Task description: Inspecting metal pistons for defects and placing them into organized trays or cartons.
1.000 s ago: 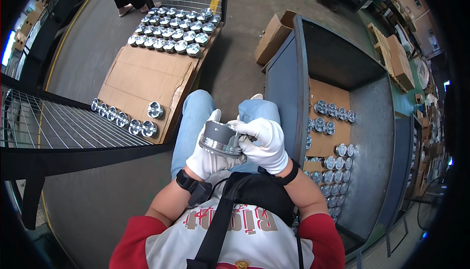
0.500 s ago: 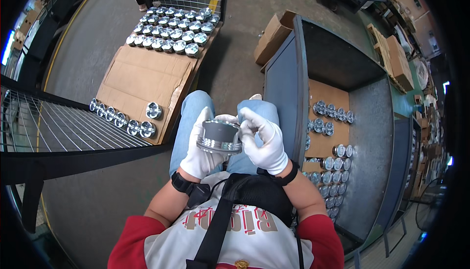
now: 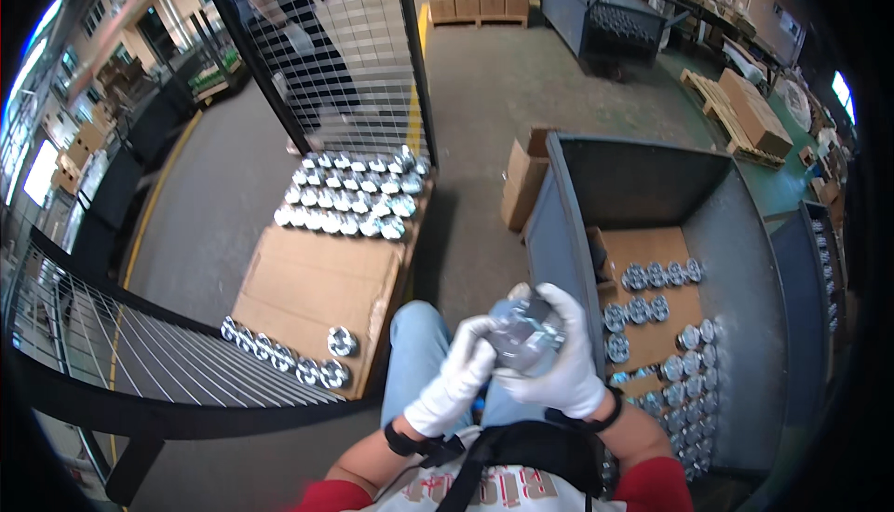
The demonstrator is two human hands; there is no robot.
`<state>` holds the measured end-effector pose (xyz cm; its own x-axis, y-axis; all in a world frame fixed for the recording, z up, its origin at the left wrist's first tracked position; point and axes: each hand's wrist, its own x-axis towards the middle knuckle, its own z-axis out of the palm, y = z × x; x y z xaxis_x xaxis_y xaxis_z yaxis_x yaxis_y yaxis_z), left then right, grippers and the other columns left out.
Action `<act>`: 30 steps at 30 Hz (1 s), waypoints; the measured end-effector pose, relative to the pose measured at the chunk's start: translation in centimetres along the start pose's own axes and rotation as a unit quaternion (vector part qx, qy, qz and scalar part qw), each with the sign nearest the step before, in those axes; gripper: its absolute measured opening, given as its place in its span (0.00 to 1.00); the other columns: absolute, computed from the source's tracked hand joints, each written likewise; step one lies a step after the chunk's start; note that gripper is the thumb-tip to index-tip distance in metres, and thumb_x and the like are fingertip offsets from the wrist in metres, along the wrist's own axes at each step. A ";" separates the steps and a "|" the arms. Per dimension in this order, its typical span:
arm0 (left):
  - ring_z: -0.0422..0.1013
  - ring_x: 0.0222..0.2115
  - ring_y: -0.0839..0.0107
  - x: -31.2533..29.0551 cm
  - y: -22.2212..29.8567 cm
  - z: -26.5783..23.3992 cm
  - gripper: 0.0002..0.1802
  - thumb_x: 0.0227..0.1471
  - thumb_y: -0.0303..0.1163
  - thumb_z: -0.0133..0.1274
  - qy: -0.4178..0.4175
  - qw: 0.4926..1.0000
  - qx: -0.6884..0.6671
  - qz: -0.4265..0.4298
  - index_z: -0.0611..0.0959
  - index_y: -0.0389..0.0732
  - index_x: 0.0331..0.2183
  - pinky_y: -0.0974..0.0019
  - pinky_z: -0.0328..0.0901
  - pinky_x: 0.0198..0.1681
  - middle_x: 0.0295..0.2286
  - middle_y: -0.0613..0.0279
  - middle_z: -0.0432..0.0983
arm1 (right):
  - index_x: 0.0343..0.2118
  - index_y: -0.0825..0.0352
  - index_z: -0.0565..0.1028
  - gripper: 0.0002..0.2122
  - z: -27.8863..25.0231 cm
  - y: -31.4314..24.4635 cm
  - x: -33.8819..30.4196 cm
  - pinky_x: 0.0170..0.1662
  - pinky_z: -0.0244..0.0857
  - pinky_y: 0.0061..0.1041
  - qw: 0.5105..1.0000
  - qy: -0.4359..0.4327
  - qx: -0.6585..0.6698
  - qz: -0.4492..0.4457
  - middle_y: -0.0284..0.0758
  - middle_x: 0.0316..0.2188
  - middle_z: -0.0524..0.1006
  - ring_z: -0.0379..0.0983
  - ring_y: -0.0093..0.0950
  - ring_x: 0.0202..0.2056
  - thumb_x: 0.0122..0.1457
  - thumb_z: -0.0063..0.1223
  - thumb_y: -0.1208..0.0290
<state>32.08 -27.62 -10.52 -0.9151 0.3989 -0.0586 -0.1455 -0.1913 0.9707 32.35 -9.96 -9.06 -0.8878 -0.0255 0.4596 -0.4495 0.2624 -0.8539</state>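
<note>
Both gloved hands, left hand (image 3: pixel 463 363) and right hand (image 3: pixel 566 363), grip one metal part (image 3: pixel 523 330) (shiny, round). A grey bin (image 3: pixel 736 261) stands just right of them

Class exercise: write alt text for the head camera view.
Seated person's gloved left hand and right hand hold a round metal part over their knees. More parts lie on cardboard to the left and in a grey bin to the right.

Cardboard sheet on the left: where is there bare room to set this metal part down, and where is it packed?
On the cardboard sheet the middle is bare, between the far block of metal parts and the near row of parts. Those ends are crowded. In the grey bin, the cardboard liner is bare only near its far-left corner. Both gloved hands, left and right, hold the part.
</note>
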 end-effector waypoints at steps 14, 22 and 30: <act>0.75 0.33 0.46 -1.5 -13.2 -10.4 0.16 0.54 0.45 0.58 0.004 0.803 0.583 -0.121 0.82 0.42 0.37 0.51 0.70 0.36 0.32 0.48 0.79 | 0.58 0.65 0.61 0.28 -18.2 13.3 -10.1 0.41 0.74 0.25 0.848 0.277 0.135 0.432 0.34 0.44 0.75 0.76 0.24 0.41 0.55 0.61 0.75; 0.69 0.23 0.65 -1.6 -17.3 -13.7 0.06 0.52 0.27 0.60 0.123 0.884 0.447 -0.062 0.83 0.35 0.28 0.63 0.65 0.31 0.21 0.56 0.74 | 0.32 0.63 0.78 0.05 -12.7 26.0 -19.2 0.31 0.66 0.22 0.775 0.199 0.192 0.568 0.27 0.27 0.76 0.71 0.18 0.28 0.59 0.56 0.68; 0.71 0.28 0.72 -1.2 -17.1 -11.3 0.09 0.56 0.30 0.58 0.143 0.891 0.407 -0.144 0.84 0.32 0.34 0.66 0.66 0.35 0.26 0.59 0.78 | 0.56 0.76 0.64 0.45 -9.0 36.7 -23.1 0.51 0.68 0.32 0.684 0.110 -0.057 0.719 0.49 0.48 0.75 0.74 0.37 0.49 0.43 0.64 0.43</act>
<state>31.46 -34.94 -29.69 -0.9593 0.0604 -0.2758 -0.1743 0.6416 0.7469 37.23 8.92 -48.80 -0.3609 0.4812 -0.7989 0.8948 -0.0626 -0.4420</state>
